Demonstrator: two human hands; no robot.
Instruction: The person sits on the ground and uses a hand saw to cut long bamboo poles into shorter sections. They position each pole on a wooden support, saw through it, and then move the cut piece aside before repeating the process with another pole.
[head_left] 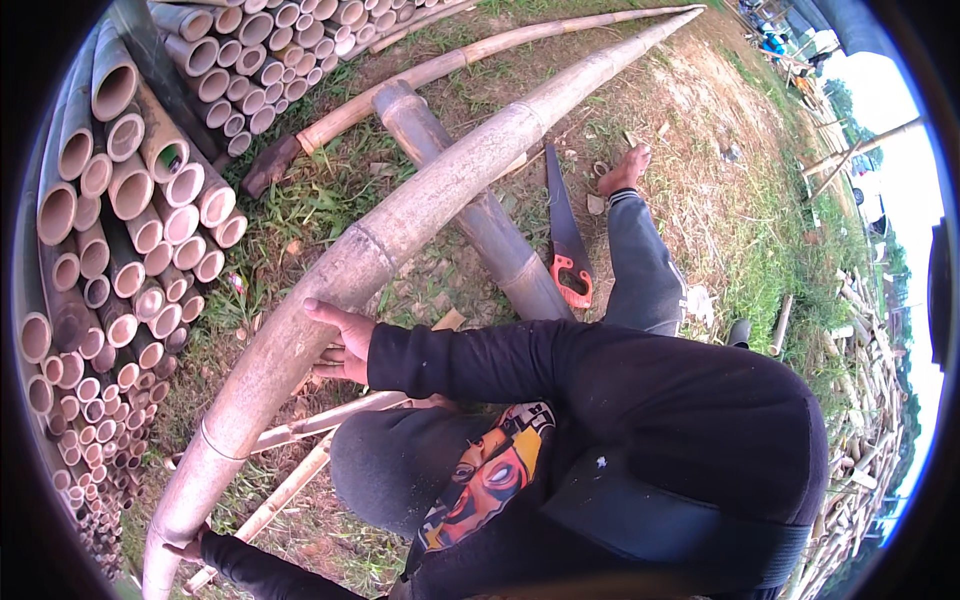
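Note:
A long, thick, pale bamboo pole (400, 220) runs from the lower left up to the upper right. My right hand (338, 340) rests against its side, thumb on top and fingers curled on it. My left hand (188, 547) holds the pole from below near its thick end, and is mostly hidden by it. Both sleeves are black. A handsaw (568, 255) with an orange handle lies on the ground beside my outstretched leg, untouched by either hand.
A darker bamboo pole (480, 215) lies crosswise under the pale one. Stacked cut bamboo tubes (130, 200) fill the left side and top. Thinner poles (440, 68) and split strips (300, 430) lie on the grass. My bare foot (626, 168) is beyond the saw. More bamboo debris lies at the right.

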